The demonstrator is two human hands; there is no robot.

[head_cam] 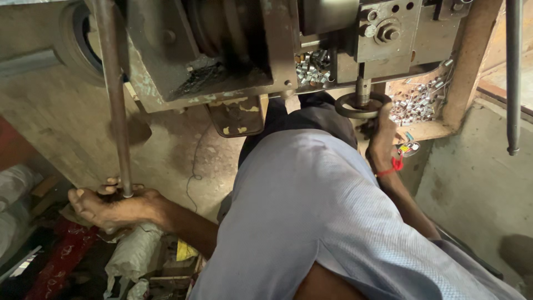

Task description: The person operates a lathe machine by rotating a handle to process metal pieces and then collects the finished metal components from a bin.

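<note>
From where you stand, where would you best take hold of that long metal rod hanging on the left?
Probably at its lower end, where the left hand is now. The long metal rod hangs nearly upright with bare, slim sides, so the fingers can come from the left and wrap around it. Higher up it runs close to the machine body.

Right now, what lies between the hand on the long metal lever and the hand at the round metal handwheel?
In the head view, the person's own torso in a pale blue shirt lies between left hand and right hand.
</note>
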